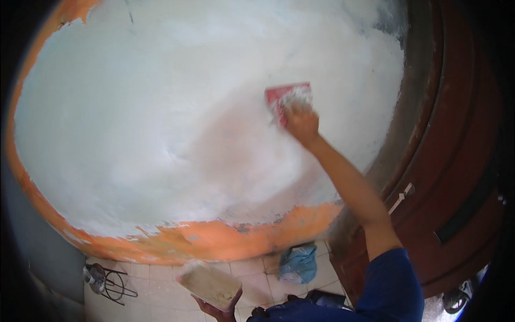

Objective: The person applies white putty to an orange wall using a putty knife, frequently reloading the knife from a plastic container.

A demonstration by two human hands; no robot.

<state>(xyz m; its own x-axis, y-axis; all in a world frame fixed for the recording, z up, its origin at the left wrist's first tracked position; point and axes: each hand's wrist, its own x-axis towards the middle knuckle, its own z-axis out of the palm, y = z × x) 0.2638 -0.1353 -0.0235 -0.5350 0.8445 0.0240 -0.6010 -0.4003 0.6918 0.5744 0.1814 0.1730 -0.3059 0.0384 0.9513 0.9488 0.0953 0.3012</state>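
Note:
My right hand (302, 124) grips a red putty spreader (277, 95) smeared with white filler. The blade lies against a wall (132, 120) coated in whitish putty, right of its middle, with my arm stretched out. Low in the view, my left hand (215, 312) holds a rectangular tub (209, 285) from beneath and the side. Greyish-beige paste fills the tub, and its rim carries dried residue. Part of the left hand is hidden under the tub.
Orange paint (249, 237) borders the putty. On the right stands a dark red door (450, 161) with a handle (401, 197). A blue plastic bag (298, 263) and a metal-legged stool (116, 283) are on the tiled floor (155, 298). A wheel (454, 302) shows lower right.

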